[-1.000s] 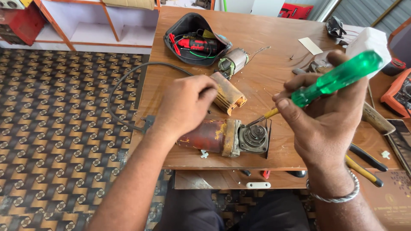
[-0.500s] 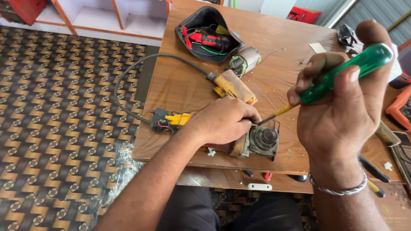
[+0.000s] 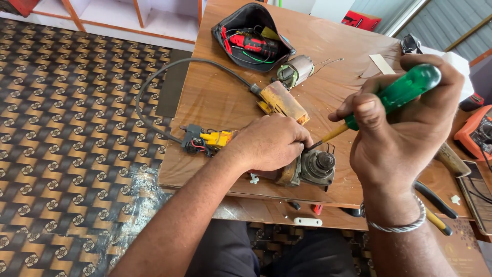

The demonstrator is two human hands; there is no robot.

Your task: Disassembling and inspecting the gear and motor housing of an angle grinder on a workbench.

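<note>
Head view: left hand [image 3: 266, 143] fingers clamp the grinder body [image 3: 307, 169]; right hand [image 3: 405, 128] fingers grip a green-handled screwdriver [image 3: 394, 95] touching it.

A brown wooden table [image 3: 220, 102] carries everything, with the dismantled angle grinder [image 3: 307, 172] at its near edge as the landmark. Just left of the grinder lies a yellow-and-black switch block [image 3: 207, 141], from which a grey cable [image 3: 154, 87] loops out past the table's left edge. Behind the grinder lies a worn yellow housing piece [image 3: 284, 102]; farther back, a wound motor part [image 3: 296, 71]; beyond that, an open black pouch [image 3: 241, 25] of tools. Right of the grinder lie pliers [image 3: 435, 202], and at the far right, an orange meter [image 3: 476, 133].
</note>
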